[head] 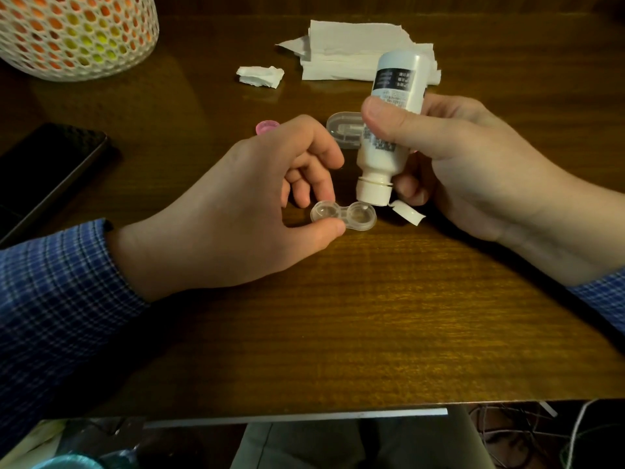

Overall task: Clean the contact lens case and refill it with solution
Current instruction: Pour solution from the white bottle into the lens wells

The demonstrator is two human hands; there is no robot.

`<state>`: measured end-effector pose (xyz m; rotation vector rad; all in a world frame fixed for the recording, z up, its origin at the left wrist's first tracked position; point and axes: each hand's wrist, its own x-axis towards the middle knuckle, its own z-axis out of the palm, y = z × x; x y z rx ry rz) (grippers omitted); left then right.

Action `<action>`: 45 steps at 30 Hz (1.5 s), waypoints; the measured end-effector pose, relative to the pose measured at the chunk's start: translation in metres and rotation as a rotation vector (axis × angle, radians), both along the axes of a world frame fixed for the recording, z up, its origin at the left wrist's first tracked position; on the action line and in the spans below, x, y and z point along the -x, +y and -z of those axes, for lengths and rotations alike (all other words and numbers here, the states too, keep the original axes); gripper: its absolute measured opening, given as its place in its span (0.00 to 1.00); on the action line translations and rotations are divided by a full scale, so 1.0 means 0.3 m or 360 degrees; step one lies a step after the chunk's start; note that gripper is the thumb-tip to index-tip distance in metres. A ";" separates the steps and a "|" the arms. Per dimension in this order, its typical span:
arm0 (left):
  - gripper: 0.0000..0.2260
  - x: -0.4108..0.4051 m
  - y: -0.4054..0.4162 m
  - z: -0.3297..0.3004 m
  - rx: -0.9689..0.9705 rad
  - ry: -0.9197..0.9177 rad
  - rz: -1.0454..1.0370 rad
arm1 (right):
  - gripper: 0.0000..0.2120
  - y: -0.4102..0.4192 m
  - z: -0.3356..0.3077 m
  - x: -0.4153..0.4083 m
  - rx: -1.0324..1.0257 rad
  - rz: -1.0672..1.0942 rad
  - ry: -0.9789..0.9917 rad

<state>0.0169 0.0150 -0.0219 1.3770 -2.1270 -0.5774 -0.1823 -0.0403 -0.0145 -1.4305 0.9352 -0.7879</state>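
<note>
Fingers and thumb of the left hand (236, 204) pinch the left well of the clear plastic two-well contact lens case (343, 215), which sits low over the brown wood-grain table (355, 316) near the middle of the view; whether it touches the wood cannot be told. At three o'clock from it, the right hand (473, 164) grips a small white plastic solution bottle with a dark label (389, 130), turned upside down and tilted, thumb across its front, its nozzle just over the case's right well. The bottle's white flip cap (407, 212) hangs open beside the nozzle. Both wrists wear blue checked sleeves (61, 282). Behind the hands, at twelve o'clock, a clear oblong plastic lid (343, 128) lies on the table, with a small pink round cap (267, 126) at eleven o'clock. Farther back lie a crumpled white tissue scrap (260, 76) and a stack of folded white paper towels (348, 50). A dark flat phone (44, 170) rests at nine o'clock, and a white mesh basket of orange and yellow balls (74, 32) stands at ten o'clock.
</note>
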 end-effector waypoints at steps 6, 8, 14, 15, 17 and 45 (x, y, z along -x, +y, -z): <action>0.24 -0.002 0.001 -0.004 0.0012 -0.0013 -0.0035 | 0.10 0.001 -0.004 0.000 -0.0018 -0.0001 -0.0016; 0.24 -0.003 0.002 -0.007 0.0010 0.0009 -0.0060 | 0.11 0.001 -0.005 -0.001 -0.0027 0.0000 -0.0023; 0.24 -0.003 0.004 -0.010 0.0009 0.0065 -0.0131 | 0.13 -0.002 -0.008 0.000 -0.0063 0.0013 -0.0023; 0.24 -0.003 0.004 -0.011 0.0005 0.0077 -0.0138 | 0.13 -0.003 -0.009 0.001 -0.0072 0.0015 -0.0029; 0.24 -0.003 0.005 -0.011 0.0002 0.0088 -0.0142 | 0.14 -0.005 -0.009 0.002 -0.0088 0.0024 -0.0044; 0.24 -0.001 0.001 -0.007 -0.0014 0.0055 -0.0111 | 0.12 -0.007 -0.006 0.003 -0.0081 0.0021 -0.0042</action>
